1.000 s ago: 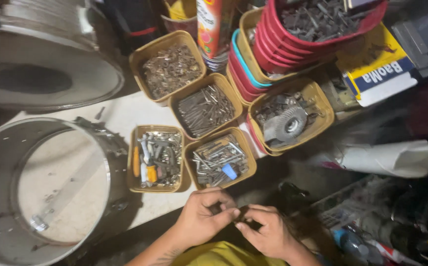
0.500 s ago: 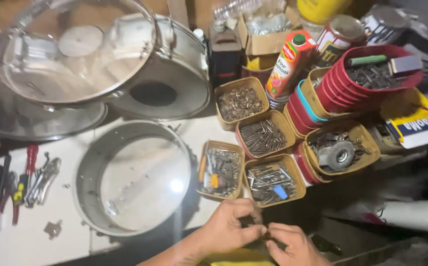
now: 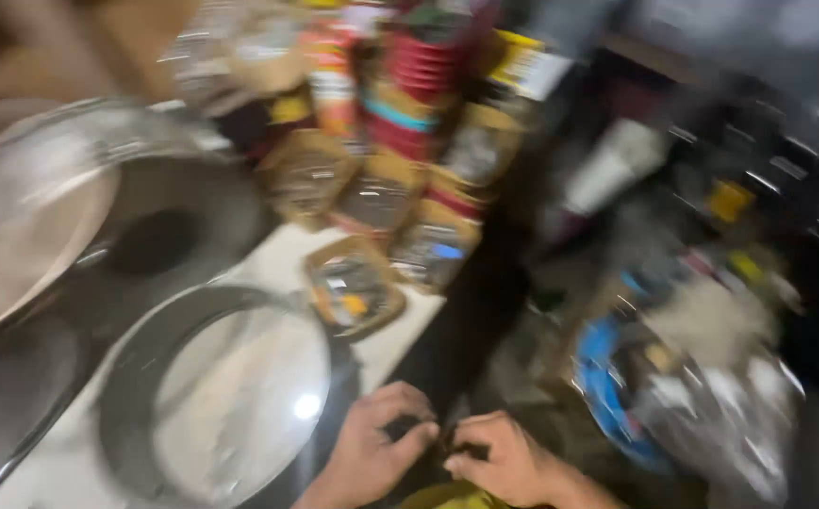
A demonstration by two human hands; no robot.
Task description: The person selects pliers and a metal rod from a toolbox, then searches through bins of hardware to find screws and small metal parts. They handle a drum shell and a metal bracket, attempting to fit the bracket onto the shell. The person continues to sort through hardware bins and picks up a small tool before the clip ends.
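Note:
The picture is badly blurred by camera motion. At the bottom middle, my left hand (image 3: pixel 372 450) and my right hand (image 3: pixel 504 457) meet, fingertips pinched together on a small dark part (image 3: pixel 445 439) that I cannot make out. Both hands hover just off the front edge of a white table (image 3: pixel 277 269). A round drum shell with a clear head (image 3: pixel 230 396) lies on the table just left of my left hand.
Several small yellow trays of metal hardware (image 3: pixel 353 287) sit behind the hands, with stacked red tubs (image 3: pixel 423 66) and cans further back. More drums (image 3: pixel 70 207) lie at the left. A cluttered floor with a blue object (image 3: pixel 607 386) is at the right.
The camera has swung and tilted, so the trays and drums slide left and the cluttered floor comes in at the right. My hands stay pinched together at the bottom.

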